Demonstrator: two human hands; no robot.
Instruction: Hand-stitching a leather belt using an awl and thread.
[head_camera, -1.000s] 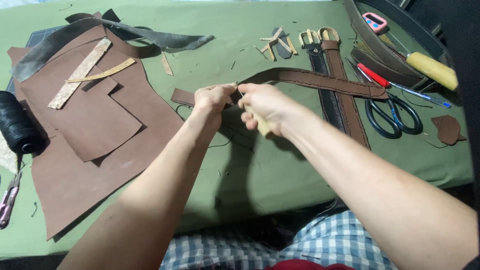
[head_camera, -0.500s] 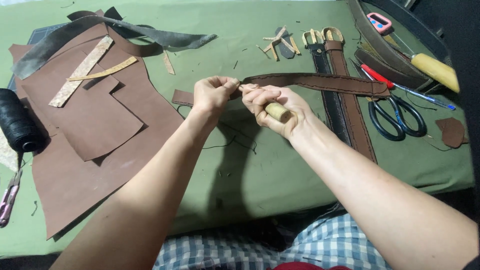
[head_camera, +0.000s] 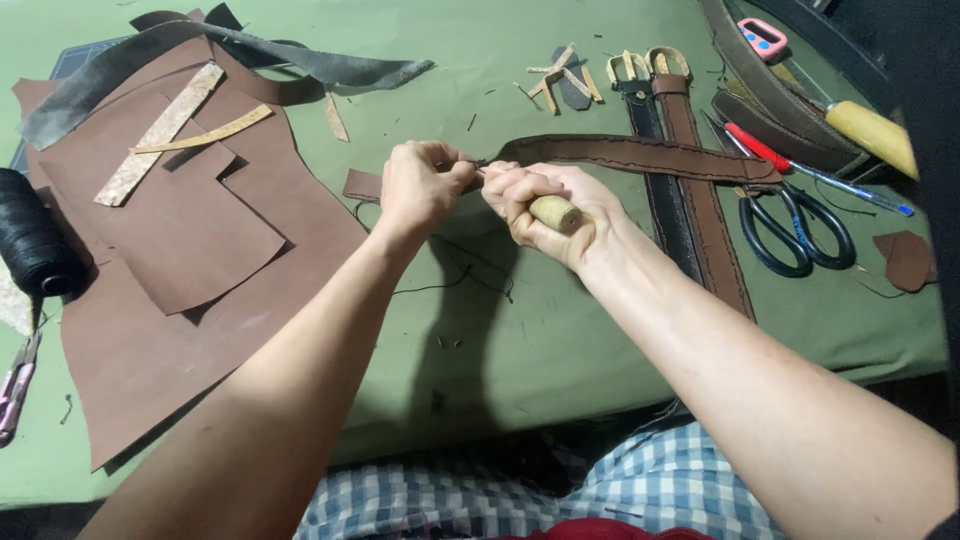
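My left hand (head_camera: 420, 188) pinches the near end of a long brown leather strap (head_camera: 640, 155) that runs to the right over the green mat (head_camera: 520, 330). Right beside it, my right hand (head_camera: 545, 210) is closed around a tool with a round wooden handle (head_camera: 556, 213); the handle's butt faces me and the tip is hidden between my fingers, against the strap's end. A thin dark thread (head_camera: 455, 270) trails on the mat below my hands.
Large brown leather pieces (head_camera: 180, 280) lie at the left with a black thread spool (head_camera: 35, 245). Two buckled belts (head_camera: 680, 170), black scissors (head_camera: 795, 235), a red pen (head_camera: 760, 148) and a yellow-handled tool (head_camera: 870, 135) lie at the right. Leather scraps (head_camera: 560, 80) sit at the back.
Both hands have lifted slightly and turned; the wooden handle's butt, hidden a second ago, now shows in my right fist. The strap end stays pinched in my left hand.
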